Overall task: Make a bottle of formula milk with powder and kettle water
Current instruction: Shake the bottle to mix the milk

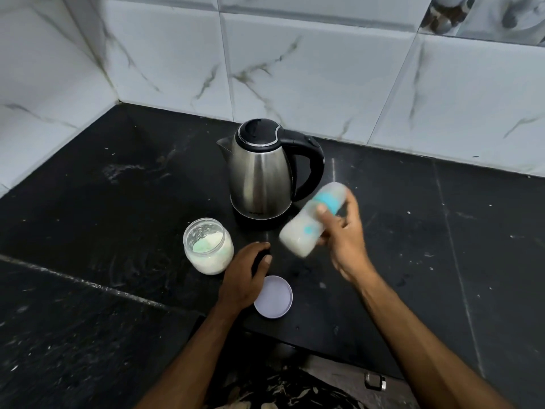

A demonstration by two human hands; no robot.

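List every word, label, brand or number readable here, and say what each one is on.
None can be read.
Kettle: a small dark mark near its base, too small and blurred to read.
Bottle held in the right hand: turquoise print, motion-blurred, unreadable.
Powder jar: no label shows.

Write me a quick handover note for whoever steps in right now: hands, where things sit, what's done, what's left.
Right hand: holds the baby bottle tilted in the air, blurred, capped, milky liquid inside.
Left hand: rests on the counter, holding nothing.
Kettle: upright behind, lid shut.
Powder jar: open, left of the left hand; its lid lies on the counter beside that hand.
Done: bottle filled and capped.
Left: probably finish mixing, set the bottle down, close the jar.
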